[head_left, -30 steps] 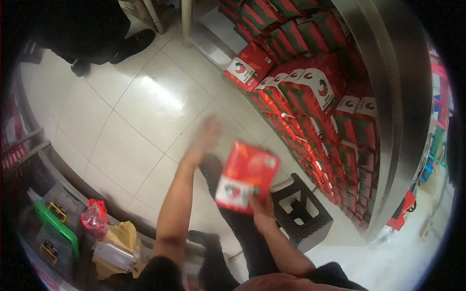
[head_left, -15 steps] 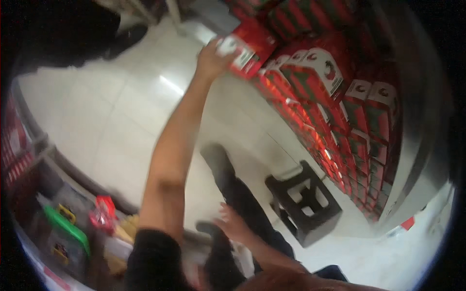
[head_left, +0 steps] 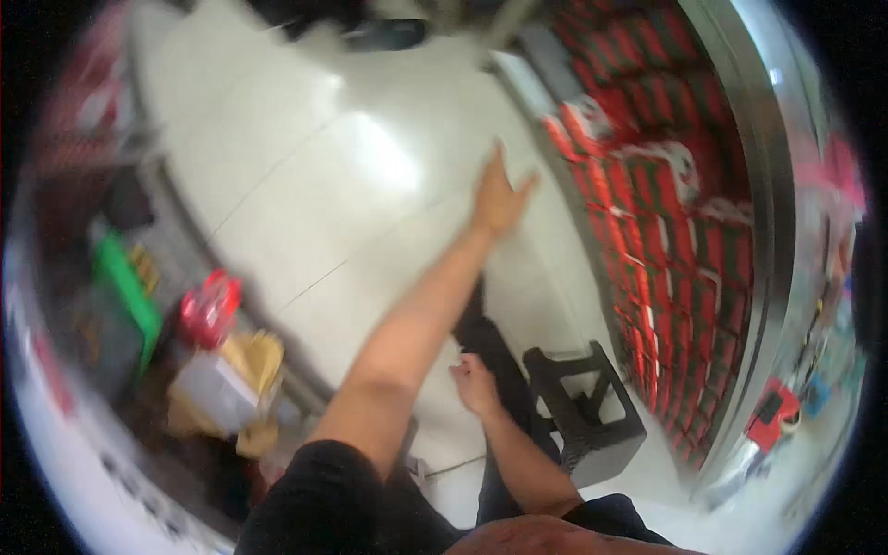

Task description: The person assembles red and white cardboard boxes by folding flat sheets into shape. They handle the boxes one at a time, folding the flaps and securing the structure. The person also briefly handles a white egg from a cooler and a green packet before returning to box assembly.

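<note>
My left hand (head_left: 502,196) reaches forward over the tiled floor, its thumb and fingers apart and nothing in them. The nearest things to it are the red boxes (head_left: 638,199) stacked in rows on the right, with a small space between. Several of them have white tops with a dark emblem, blurred here. My right hand (head_left: 476,384) hangs lower down, in front of my dark trouser leg, with its fingers curled in and no object visible in them. Just right of it stands a black plastic stool (head_left: 592,412).
On the left, a low shelf holds a green-rimmed container (head_left: 129,296), a red shiny package (head_left: 211,307) and an opened brown carton (head_left: 236,384). A metal shelf post (head_left: 775,231) borders the boxes. Dark footwear (head_left: 388,34) shows at the far edge.
My left hand has let go of a red box by the stack and drawn back toward me. My right hand's fingers have curled in. The view has shifted.
</note>
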